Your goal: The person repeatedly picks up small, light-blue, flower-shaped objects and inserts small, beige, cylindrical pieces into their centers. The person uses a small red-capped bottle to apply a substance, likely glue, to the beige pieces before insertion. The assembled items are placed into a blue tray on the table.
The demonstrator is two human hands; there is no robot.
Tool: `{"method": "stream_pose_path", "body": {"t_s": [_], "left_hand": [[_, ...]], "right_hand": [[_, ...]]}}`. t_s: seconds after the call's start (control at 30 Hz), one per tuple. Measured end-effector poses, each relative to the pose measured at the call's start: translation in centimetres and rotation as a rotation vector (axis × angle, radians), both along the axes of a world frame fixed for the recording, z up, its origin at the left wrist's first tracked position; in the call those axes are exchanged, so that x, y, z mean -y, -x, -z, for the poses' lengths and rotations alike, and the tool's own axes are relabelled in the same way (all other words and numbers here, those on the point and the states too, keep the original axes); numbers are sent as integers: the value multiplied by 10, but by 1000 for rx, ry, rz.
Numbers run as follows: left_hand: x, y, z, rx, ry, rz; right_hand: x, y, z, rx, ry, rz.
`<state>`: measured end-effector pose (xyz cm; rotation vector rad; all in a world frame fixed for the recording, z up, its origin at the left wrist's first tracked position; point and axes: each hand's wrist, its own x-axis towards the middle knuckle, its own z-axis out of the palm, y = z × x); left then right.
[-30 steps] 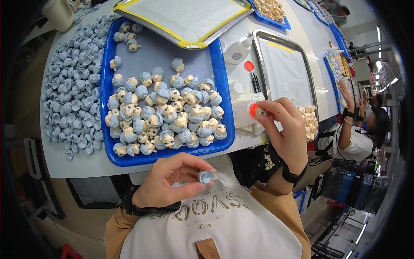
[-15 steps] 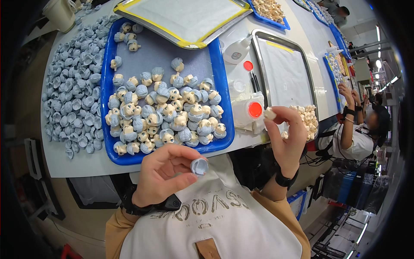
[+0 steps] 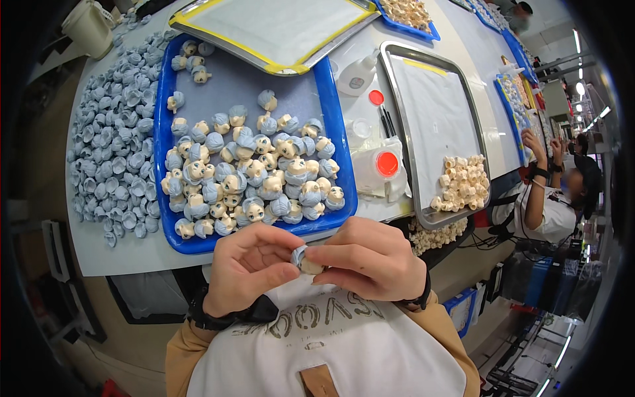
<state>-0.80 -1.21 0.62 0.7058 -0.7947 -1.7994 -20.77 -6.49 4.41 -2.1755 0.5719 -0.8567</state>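
Note:
Over my lap, close to the table's front edge, my two hands meet. My left hand [image 3: 251, 268] pinches a pale blue doll hair shell [image 3: 298, 255] between thumb and fingers. From the other side, my right hand [image 3: 370, 259] grips a cream-coloured doll face piece [image 3: 311, 266], which sits against the shell's opening; my fingers partly hide both. Just beyond them, a blue tray [image 3: 338, 126] holds many doll heads [image 3: 254, 210] with blue hair and painted faces. Loose blue hair shells [image 3: 112, 152] lie heaped to the left of it.
A metal tray [image 3: 433, 112] on the right holds cream face pieces [image 3: 463, 182]. Between the trays stand a squeeze bottle [image 3: 358, 74] and a red-topped container [image 3: 385, 164]. A yellow-taped tray [image 3: 278, 33] overlaps the blue tray's far end. Another person [image 3: 549, 198] sits at the right.
My right hand has come left from beside the metal tray with the cream piece, bringing it against the blue shell. My left hand has stayed nearly in place.

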Motion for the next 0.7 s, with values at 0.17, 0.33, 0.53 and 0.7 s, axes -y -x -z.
{"method": "stream_pose_path", "body": {"t_s": [0.17, 0.33, 0.53, 0.7], "left_hand": [[0, 3, 1, -37, 69, -68], [-1, 4, 6, 8, 191, -125], [-1, 4, 5, 5, 231, -120], [-2, 6, 3, -34, 129, -135]], "right_hand": [[-4, -2, 1, 12, -18, 44], [-5, -3, 1, 12, -19, 61], [-4, -1, -2, 30, -13, 44], [-1, -2, -6, -11, 66, 29]]}}
